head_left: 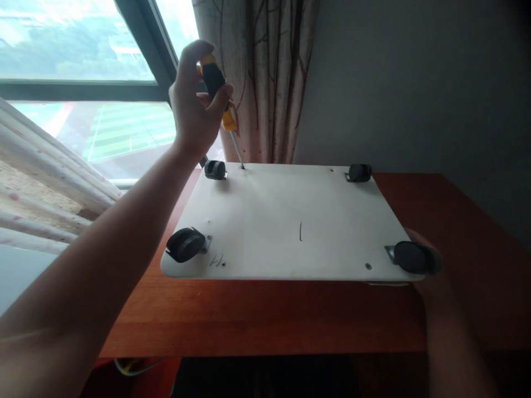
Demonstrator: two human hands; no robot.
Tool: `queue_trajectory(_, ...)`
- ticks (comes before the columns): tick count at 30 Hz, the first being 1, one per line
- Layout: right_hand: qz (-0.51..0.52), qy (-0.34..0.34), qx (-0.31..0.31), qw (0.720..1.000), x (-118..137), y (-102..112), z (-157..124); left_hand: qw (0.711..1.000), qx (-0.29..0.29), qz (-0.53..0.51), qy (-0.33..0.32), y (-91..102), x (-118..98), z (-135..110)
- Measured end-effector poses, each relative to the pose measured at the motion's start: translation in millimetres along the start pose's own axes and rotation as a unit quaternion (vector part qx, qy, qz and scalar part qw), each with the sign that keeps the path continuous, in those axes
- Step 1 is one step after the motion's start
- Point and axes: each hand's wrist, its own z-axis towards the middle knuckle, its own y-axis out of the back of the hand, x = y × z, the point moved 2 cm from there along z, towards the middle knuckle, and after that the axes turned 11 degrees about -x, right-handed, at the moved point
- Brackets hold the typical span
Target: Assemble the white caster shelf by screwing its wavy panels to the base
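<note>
A white board lies flat on the brown table, with a black caster wheel at each corner. My left hand is raised at the board's far left and closed around the yellow and black screwdriver. The tool's metal tip rests on a screw beside the far-left caster. My right hand sits at the board's near right corner, mostly hidden behind the near-right caster and the board's edge. Its fingers do not show.
A window fills the left, with light curtains at the lower left and a patterned curtain behind the board. A grey wall stands at the right. More casters sit at the near left and far right.
</note>
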Motion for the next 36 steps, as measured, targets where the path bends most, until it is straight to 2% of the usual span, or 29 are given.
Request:
queue_trajectory(11, 0.007, -0.001, 0.007, 1.0, -2.1, 2.7, 3.3, 1.0, 0.018, -0.009, -0.018, -1.6, 6.1, -0.3)
queue_trajectory(17, 0.008, 0.006, 0.002, 1.0, -6.7, 4.6, 6.2, 0.996, 0.074, -0.053, -0.001, -4.6, 8.3, 1.2)
queue_trajectory(19, 0.011, 0.011, 0.009, 1.0, -6.7, 3.7, 5.9, 0.996, 0.087, -0.026, -0.003, -4.3, 8.9, 4.4)
queue_trajectory(24, 0.001, 0.005, -0.005, 1.0, -6.1, 2.4, 4.9, 0.993, 0.056, 0.105, 0.019, -2.1, 14.0, 16.2)
queue_trajectory(31, 0.012, 0.002, 0.004, 1.0, -2.1, -0.7, 0.8, 0.998, 0.049, 0.027, 0.01, -5.2, 16.0, 13.8)
queue_trajectory(36, 0.032, -0.008, 0.027, 0.999, 2.3, -2.5, -3.9, 0.997, 0.027, 0.065, 0.01, -7.1, 10.5, 14.6)
